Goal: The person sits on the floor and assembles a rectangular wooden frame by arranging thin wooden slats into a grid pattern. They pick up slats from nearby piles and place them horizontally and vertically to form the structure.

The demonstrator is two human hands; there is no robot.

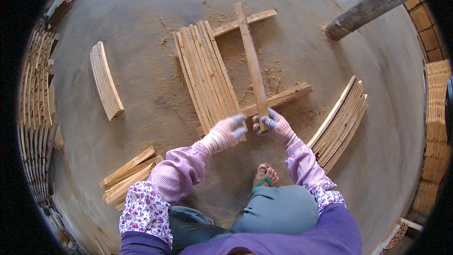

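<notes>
My right hand (277, 126), in a striped glove with grey-blue fingers, grips the near end of a single wooden strip (253, 63). That strip points away from me and crosses over two wooden crosspieces, the far one (262, 16) and the near one (288, 98). To its left, several similar strips (205, 73) lie side by side across the same supports. My left hand (225, 133), gloved alike and slightly blurred, is over the near ends of those strips, its fingers apart and holding nothing I can see. Whether it touches the strips is unclear.
Bundles of strips lie at the left (106, 80), lower left (130, 177) and right (340, 120). A grey post (370, 7) rises at the upper right. Stacked wood lines the left side (35, 104) and right side (436, 113). Sawdust (276, 72) dusts the floor.
</notes>
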